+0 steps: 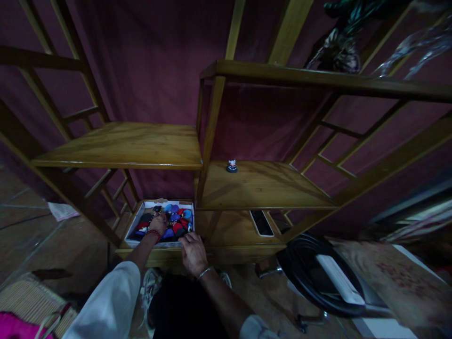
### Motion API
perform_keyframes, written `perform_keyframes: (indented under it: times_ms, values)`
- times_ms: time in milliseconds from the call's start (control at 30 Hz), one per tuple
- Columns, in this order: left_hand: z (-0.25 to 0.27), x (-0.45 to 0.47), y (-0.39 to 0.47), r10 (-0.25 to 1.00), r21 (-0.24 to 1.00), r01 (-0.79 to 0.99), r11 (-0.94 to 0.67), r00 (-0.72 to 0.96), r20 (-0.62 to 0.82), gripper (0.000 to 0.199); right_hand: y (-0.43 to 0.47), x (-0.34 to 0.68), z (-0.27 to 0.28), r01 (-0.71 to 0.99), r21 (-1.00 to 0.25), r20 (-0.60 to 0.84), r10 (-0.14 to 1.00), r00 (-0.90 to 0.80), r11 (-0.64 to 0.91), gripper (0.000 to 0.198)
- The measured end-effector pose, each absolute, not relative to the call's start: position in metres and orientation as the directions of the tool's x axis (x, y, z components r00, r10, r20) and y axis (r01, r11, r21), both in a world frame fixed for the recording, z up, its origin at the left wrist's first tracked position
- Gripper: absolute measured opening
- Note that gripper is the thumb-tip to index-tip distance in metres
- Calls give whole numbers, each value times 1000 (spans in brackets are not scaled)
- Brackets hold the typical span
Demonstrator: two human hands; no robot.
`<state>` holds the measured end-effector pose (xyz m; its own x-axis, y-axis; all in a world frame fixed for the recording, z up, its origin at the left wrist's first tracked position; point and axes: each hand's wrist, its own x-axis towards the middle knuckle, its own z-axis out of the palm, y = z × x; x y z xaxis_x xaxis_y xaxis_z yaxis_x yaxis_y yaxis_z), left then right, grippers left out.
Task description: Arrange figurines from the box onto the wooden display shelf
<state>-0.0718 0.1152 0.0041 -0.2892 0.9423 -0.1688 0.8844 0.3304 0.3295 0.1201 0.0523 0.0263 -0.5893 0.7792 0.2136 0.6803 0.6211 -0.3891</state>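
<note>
Two-handed, reaching among colourful pieces inside the box with the nearer left hand, hiding whether grasping, cannot tell; resting the right hand, fingers loosely extended, by the box's four-o'clock corner.

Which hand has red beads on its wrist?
The left hand, the one in the box of colourful little things. Red beads circle its wrist, while the right hand, by the box's near right corner, wears a silvery bracelet.

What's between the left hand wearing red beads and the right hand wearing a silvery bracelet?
In the head view, red, blue and black rounded pieces and the white cardboard box's near rim lie between the left hand and right hand.
</note>
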Motion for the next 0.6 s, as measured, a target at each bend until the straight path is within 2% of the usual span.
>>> perform_keyframes:
  times_ms: [100, 200, 467, 600]
  values:
    - [2, -75, 114, 940, 356, 870, 340, -299, -166, 11, 52, 120, 27, 683, -386, 214, 781, -587, 620, 21]
    - [-1, -79, 113, 939, 386, 856, 344, -308, -154, 14, 52, 120, 27, 676, -393, 224, 778, -587, 623, 22]
    - [-6, -83, 112, 942, 470, 817, 335, -307, -137, 45, 52, 119, 26, 674, -390, 237, 776, -584, 627, 21]
    - [-3, -83, 110, 937, 493, 796, 350, -305, -172, 50, 51, 120, 28, 680, -384, 226, 777, -587, 625, 23]
